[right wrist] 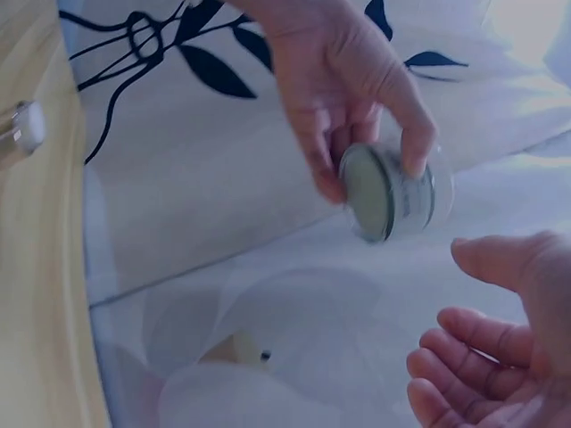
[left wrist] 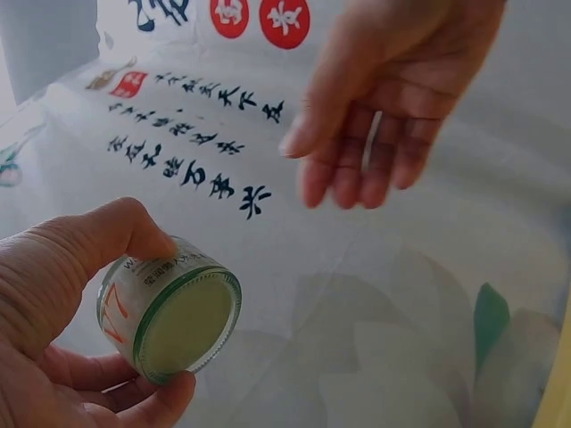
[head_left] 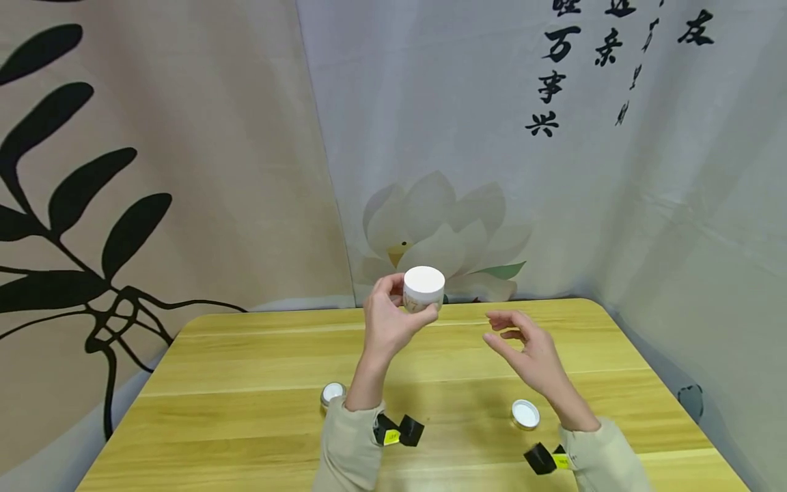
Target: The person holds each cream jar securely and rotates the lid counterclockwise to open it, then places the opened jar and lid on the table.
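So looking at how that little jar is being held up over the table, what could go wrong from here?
The left hand pinches the small jar only by fingertips, high above the wooden table, so it could slip and fall; its wall looks like glass and might crack. The right hand is open and apart from the jar, giving no support. A falling jar might also strike the two small jars standing on the table.

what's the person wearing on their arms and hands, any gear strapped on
Both hands are bare: the left hand and right hand show no gloves, and no rings can be made out. Each forearm is covered by a loose pale beige sleeve ending at the wrist. By each cuff sits a small black boxy device with a yellow tag; the other is at the right cuff.
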`<action>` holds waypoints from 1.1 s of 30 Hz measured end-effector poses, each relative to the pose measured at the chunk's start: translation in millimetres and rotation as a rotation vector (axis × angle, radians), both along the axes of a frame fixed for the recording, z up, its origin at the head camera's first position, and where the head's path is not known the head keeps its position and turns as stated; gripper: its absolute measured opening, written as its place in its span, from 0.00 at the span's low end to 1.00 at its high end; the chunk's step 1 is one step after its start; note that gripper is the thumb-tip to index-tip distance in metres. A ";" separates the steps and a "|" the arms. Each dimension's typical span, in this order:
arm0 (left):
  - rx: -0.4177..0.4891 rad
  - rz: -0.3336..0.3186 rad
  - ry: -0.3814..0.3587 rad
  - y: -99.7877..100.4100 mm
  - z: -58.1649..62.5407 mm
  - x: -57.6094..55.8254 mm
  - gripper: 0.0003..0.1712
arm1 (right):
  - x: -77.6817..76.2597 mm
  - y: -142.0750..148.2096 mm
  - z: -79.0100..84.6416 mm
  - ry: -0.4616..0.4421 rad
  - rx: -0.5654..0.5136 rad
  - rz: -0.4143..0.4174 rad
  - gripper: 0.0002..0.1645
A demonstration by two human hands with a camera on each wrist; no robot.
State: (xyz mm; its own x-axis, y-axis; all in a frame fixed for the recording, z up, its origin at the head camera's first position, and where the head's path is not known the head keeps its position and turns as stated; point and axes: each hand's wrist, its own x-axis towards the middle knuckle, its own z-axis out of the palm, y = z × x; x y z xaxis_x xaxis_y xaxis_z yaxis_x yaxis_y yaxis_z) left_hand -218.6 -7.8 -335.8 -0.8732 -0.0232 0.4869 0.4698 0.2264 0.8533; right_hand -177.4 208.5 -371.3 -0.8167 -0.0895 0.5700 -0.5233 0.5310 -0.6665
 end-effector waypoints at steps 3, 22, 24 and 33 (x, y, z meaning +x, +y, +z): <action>-0.005 -0.004 -0.002 -0.3 -0.8 0.1 0.29 | 3.5 -18.2 26.0 0.017 -0.044 0.044 0.17; -0.037 -0.029 0.019 -1.3 -2.7 0.0 0.29 | -24.8 -46.8 45.1 -0.036 -0.068 0.106 0.26; -0.035 -0.031 0.018 -1.4 -3.5 0.6 0.29 | -26.3 -51.8 47.9 -0.055 -0.060 0.104 0.26; -0.032 -0.026 -0.007 -2.2 -4.1 2.1 0.29 | -33.0 -69.1 57.0 -0.104 -0.001 0.014 0.28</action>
State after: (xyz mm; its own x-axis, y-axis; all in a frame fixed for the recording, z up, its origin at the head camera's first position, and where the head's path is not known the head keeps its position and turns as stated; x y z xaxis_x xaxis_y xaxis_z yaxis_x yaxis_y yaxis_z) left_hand -216.4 -10.0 -340.0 -0.8769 0.0152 0.4805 0.4696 0.2409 0.8494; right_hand -210.4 139.4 -314.3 -0.8704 -0.1005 0.4820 -0.4584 0.5231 -0.7186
